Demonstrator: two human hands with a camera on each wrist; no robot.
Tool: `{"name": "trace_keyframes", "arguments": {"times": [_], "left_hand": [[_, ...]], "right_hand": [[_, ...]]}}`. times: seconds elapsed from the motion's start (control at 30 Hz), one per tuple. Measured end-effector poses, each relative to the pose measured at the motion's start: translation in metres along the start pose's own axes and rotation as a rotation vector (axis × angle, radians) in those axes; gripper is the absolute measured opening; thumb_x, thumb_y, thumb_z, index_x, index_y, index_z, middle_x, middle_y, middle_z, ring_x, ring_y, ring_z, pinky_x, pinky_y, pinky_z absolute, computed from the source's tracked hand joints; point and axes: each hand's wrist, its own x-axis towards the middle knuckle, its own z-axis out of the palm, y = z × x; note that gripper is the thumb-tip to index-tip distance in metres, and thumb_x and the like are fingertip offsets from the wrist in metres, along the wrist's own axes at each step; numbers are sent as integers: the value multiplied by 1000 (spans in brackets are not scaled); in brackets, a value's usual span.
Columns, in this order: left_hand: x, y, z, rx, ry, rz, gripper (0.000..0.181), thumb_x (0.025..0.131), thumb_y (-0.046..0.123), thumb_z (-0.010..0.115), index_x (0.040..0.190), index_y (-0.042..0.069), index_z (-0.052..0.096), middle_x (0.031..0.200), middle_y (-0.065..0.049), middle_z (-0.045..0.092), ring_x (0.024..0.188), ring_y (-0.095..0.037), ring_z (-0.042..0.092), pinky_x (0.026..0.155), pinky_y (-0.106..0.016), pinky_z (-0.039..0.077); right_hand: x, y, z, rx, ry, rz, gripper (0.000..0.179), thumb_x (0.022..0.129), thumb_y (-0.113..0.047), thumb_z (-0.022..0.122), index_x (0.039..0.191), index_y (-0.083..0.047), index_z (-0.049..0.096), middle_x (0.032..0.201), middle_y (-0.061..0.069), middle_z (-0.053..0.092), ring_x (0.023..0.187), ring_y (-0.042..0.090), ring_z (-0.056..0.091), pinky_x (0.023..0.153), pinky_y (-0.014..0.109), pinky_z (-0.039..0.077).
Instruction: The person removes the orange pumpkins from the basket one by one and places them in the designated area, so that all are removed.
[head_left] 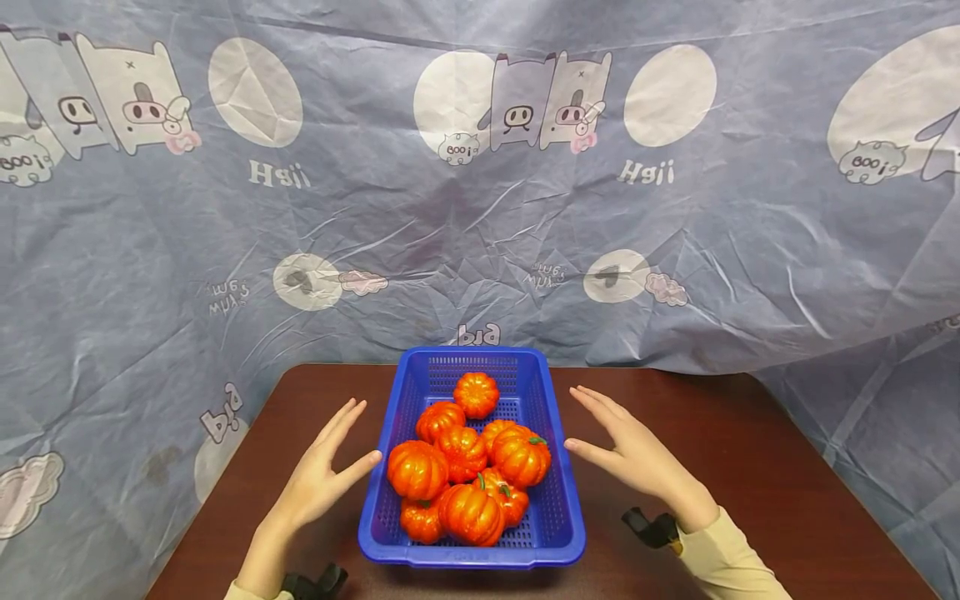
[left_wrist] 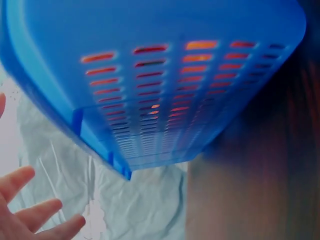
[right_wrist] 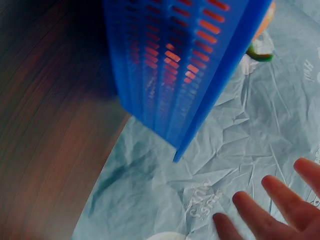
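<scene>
A blue plastic basket [head_left: 472, 555] with slotted walls stands on the table, holding several shiny orange pumpkins [head_left: 461, 452], some with green stems. My left hand [head_left: 318, 479] is at the basket's left side, fingers extended and thumb tip right by the rim. On the opposite side my right hand [head_left: 637, 450] has its fingers spread, with the thumb close to the right rim. Neither hand holds anything. In the left wrist view the basket's wall [left_wrist: 165, 25] fills the top, orange showing through its slots. A green stem [right_wrist: 260, 56] pokes past the rim in the right wrist view.
The dark brown wooden table [head_left: 720, 450] extends to both sides of the basket. A grey-blue cloth [head_left: 450, 217] printed with cartoon pigs hangs behind and beside it. Black straps [head_left: 648, 528] are worn at both wrists.
</scene>
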Motion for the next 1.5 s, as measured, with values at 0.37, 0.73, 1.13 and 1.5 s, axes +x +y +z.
{"name": "trace_keyframes", "arguments": {"times": [0.37, 0.73, 1.13, 1.5], "left_hand": [[-12, -16, 24, -221, 84, 23, 50, 85, 6, 67, 132, 11, 52, 142, -7, 42, 120, -22, 49, 93, -23, 41], [-20, -23, 38, -467, 23, -24, 45, 89, 4, 61, 132, -1, 49, 142, -14, 39, 120, -34, 48, 95, -36, 44], [-27, -27, 52, -605, -7, -132, 47, 92, 6, 55, 137, 5, 44, 135, -21, 46, 114, -16, 53, 88, -25, 46], [-29, -27, 63, -735, 51, -159, 43, 93, 4, 49, 136, 1, 44, 125, -14, 54, 107, -16, 58, 83, -30, 50]], "right_hand": [[15, -14, 13, 211, 22, -29, 68, 81, -37, 73, 138, -12, 47, 135, 5, 51, 118, 25, 51, 95, 47, 42], [24, -19, 30, 401, -88, -53, 69, 77, -30, 77, 134, -4, 49, 133, 14, 52, 113, 30, 56, 93, 44, 44], [27, -21, 42, 299, -187, -54, 73, 75, -44, 76, 132, -6, 52, 130, 11, 54, 113, 30, 56, 94, 41, 44], [26, -23, 50, 159, -179, -56, 75, 73, -51, 75, 131, -8, 54, 127, 5, 57, 117, 20, 52, 98, 43, 40]]}}
